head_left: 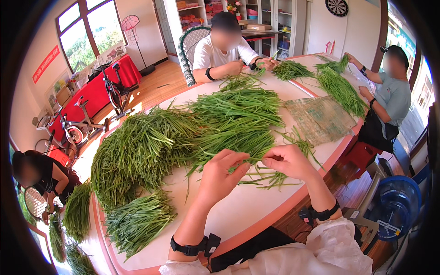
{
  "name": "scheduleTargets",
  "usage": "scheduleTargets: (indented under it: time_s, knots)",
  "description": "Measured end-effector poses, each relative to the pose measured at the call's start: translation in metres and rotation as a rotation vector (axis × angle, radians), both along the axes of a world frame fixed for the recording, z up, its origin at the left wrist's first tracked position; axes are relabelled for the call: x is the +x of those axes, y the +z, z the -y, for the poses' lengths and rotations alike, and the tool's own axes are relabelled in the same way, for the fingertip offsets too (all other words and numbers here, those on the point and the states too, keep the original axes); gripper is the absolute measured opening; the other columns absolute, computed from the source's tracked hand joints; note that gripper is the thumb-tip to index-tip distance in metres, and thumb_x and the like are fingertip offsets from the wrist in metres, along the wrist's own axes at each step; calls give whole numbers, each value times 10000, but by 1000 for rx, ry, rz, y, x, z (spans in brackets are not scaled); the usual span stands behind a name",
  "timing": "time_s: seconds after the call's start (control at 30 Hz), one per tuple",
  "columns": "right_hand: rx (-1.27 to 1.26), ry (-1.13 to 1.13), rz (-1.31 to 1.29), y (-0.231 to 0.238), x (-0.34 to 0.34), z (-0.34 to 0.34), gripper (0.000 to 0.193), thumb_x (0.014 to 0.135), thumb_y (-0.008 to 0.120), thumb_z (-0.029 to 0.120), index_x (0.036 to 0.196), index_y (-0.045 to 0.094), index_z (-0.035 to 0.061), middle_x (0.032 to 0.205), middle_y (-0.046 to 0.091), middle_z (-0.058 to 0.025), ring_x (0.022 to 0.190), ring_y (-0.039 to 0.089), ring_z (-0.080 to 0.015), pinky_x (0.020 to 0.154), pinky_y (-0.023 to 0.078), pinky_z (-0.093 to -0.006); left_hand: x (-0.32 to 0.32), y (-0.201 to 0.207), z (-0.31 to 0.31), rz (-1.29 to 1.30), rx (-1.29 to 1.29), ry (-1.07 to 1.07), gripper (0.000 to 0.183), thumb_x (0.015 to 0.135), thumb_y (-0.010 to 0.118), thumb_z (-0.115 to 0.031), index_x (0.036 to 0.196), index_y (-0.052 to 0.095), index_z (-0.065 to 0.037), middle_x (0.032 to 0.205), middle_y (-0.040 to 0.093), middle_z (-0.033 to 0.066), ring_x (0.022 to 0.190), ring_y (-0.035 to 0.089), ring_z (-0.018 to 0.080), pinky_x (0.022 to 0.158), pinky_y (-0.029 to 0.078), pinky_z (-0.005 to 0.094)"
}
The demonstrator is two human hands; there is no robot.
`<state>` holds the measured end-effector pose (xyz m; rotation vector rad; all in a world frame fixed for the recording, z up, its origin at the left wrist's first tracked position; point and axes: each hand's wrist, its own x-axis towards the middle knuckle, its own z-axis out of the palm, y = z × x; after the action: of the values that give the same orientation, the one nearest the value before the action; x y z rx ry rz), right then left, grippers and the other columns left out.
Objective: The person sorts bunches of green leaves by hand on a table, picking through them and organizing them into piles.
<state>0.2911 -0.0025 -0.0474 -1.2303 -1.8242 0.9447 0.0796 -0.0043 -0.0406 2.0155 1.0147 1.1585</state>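
My left hand (222, 176) is raised above the near side of the table, thumb and fingers pinched on a thin green chive stalk (248, 160). Just to its right, my right hand (290, 161) has its fingertips pressed together; whatever is in that pinch is too small to make out. Right behind my hands lies a bunch of long green chives (243, 137). Loose chive stalks (275, 179) are scattered under my right hand. A large heap of chives (142, 146) rises on the left, with a smaller bunch (140, 223) in front of it.
A flattened woven sack (321, 120) lies on the white table (220, 229) to the right. One person (222, 52) sits opposite, handling stalks; another (389, 87) at the right holds up chives. A third (46, 176) bends at far left. A blue water jug (394, 206) stands low at right.
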Motion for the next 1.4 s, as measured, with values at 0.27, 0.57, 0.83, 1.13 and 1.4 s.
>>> scheduleTargets:
  time_s: [0.27, 0.57, 0.83, 1.13, 1.4]
  knots:
    - [43, 118, -53, 23, -31, -11, 365, 835, 608, 350, 814, 624, -14, 619, 591, -31, 539, 449, -45, 476, 368, -226, -7, -4, -6, 29, -206, 65, 177, 838, 587, -117, 962, 618, 5, 767, 628, 67, 686, 579, 132, 630, 468, 262]
    - [-299, 270, -488, -34, -63, -4, 352, 866, 572, 309, 977, 610, -23, 829, 640, -44, 770, 569, -75, 687, 463, -217, -25, 0, -20, 735, -572, 6, 163, 880, 524, -150, 960, 562, -14, 861, 630, 115, 752, 618, 196, 701, 513, 319]
    - [-283, 260, -436, -39, -74, -2, 230, 848, 607, 186, 922, 641, -29, 777, 649, -52, 713, 578, -76, 654, 463, -210, -31, 4, -21, 820, -551, 37, 165, 890, 505, -153, 971, 555, -17, 872, 627, 122, 779, 618, 202, 710, 514, 324]
    - [-371, 249, -476, -40, -55, 5, 222, 864, 582, 187, 931, 642, -17, 776, 647, -50, 701, 575, -77, 635, 465, -210, -46, 10, -24, 928, -529, 23, 153, 904, 478, -155, 945, 542, -23, 838, 607, 91, 815, 605, 215, 753, 499, 334]
    - [-130, -105, -656, -49, -22, 7, 219, 868, 572, 181, 900, 625, -29, 752, 631, -43, 688, 558, -76, 631, 454, -206, -30, 2, -20, 884, -598, -237, 131, 911, 473, -157, 898, 534, -43, 737, 565, 56, 754, 588, 200, 718, 461, 302]
